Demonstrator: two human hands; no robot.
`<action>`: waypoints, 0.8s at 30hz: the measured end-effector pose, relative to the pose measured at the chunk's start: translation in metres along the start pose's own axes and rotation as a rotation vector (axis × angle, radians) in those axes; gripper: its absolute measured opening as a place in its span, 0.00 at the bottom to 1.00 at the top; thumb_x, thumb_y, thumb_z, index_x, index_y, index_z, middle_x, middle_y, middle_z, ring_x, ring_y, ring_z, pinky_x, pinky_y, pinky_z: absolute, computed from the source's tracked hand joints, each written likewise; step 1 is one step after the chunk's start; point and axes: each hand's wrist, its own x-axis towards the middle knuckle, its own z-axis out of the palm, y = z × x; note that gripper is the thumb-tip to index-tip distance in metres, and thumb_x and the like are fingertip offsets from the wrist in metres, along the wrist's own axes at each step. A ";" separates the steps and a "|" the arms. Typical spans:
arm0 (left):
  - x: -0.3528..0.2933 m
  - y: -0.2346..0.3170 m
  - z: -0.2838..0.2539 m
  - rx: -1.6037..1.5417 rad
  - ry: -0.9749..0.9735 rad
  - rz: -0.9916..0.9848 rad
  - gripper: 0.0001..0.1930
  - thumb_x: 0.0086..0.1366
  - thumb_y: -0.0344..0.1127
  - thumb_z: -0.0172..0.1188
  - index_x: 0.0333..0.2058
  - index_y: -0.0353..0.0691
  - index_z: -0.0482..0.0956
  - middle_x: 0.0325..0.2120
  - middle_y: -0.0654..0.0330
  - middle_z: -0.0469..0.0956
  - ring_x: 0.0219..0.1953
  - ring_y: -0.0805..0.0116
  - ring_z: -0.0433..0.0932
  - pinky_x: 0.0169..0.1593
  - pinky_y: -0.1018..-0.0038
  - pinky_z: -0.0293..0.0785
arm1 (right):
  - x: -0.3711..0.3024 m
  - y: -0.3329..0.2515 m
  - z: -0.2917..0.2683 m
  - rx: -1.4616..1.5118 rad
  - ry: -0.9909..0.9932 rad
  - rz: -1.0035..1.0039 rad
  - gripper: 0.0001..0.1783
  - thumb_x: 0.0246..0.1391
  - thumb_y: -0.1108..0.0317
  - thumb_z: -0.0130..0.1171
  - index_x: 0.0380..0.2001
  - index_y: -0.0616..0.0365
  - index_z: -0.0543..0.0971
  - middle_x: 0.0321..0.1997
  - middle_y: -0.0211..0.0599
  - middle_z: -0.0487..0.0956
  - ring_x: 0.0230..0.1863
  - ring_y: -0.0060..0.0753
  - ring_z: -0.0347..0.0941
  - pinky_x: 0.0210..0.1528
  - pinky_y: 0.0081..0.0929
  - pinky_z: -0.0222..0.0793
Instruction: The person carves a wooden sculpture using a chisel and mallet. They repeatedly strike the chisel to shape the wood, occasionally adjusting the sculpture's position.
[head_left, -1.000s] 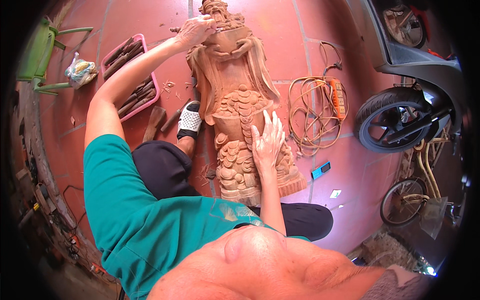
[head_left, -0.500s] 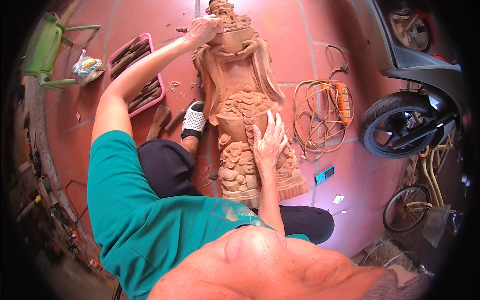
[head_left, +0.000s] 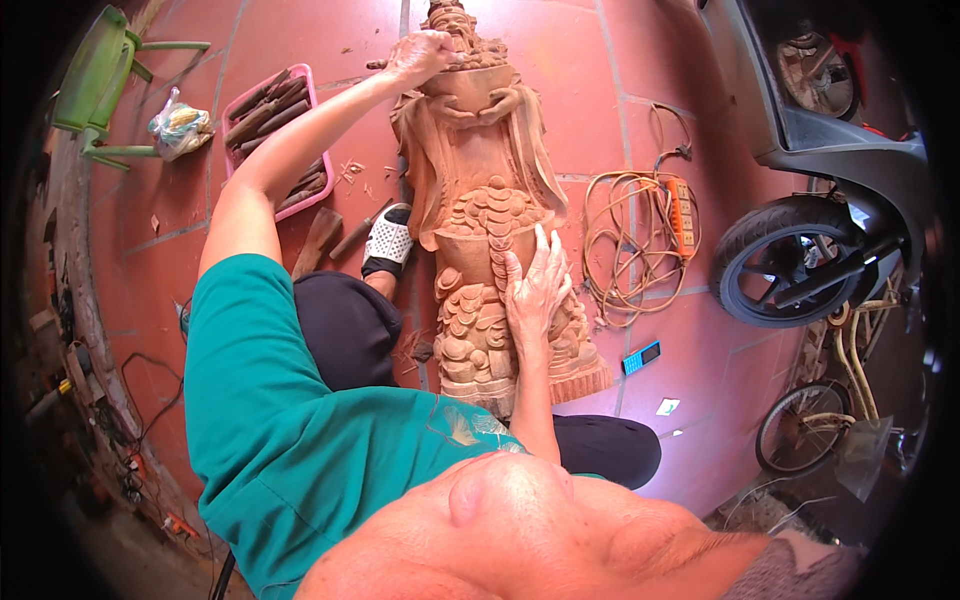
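A carved wooden statue [head_left: 470,150] of a bearded figure lies on its back, its head at the far end and its base near me. My left hand [head_left: 424,56] is closed beside the beard, at the chest. A short brown handle end [head_left: 376,64] pokes out on the left of this hand; the fingers hide the rest of the tool. Lower down, my right hand [head_left: 538,285] rests spread on the statue's right side, fingers stretched out, holding nothing. To the left, a pink basket [head_left: 311,80] holds several dark wooden tool handles, with a wooden mallet [head_left: 318,243] near it.
Wood shavings [head_left: 350,171] lie by my sandalled foot [head_left: 389,241]. At the right are a coiled cord with an orange power strip [head_left: 682,220], a blue phone [head_left: 641,358] and a motorbike wheel [head_left: 790,260]. A green stool [head_left: 95,75] and plastic bag [head_left: 181,128] are at the left.
My left hand has shifted slightly right along the figure's beard, still closed. My right hand keeps its place on the statue. The whole view has moved a little.
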 end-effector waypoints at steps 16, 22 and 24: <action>0.002 0.006 -0.007 0.141 -0.092 0.078 0.10 0.63 0.46 0.64 0.37 0.48 0.85 0.33 0.58 0.84 0.38 0.57 0.84 0.42 0.60 0.78 | 0.000 -0.004 0.000 0.004 -0.024 0.009 0.36 0.68 0.41 0.49 0.71 0.49 0.62 0.74 0.49 0.60 0.73 0.54 0.54 0.71 0.60 0.46; 0.012 0.013 0.009 0.379 -0.066 0.239 0.06 0.65 0.39 0.59 0.34 0.49 0.83 0.33 0.56 0.84 0.39 0.51 0.83 0.43 0.56 0.77 | 0.000 -0.004 0.001 -0.014 -0.013 0.011 0.36 0.67 0.41 0.50 0.71 0.49 0.63 0.73 0.48 0.61 0.72 0.54 0.55 0.71 0.59 0.46; 0.010 0.013 0.002 0.241 -0.048 0.122 0.07 0.63 0.41 0.61 0.33 0.48 0.84 0.34 0.54 0.84 0.40 0.50 0.83 0.43 0.55 0.77 | 0.001 -0.002 0.004 -0.034 0.001 -0.007 0.36 0.67 0.42 0.51 0.71 0.48 0.63 0.73 0.48 0.61 0.72 0.53 0.56 0.71 0.59 0.47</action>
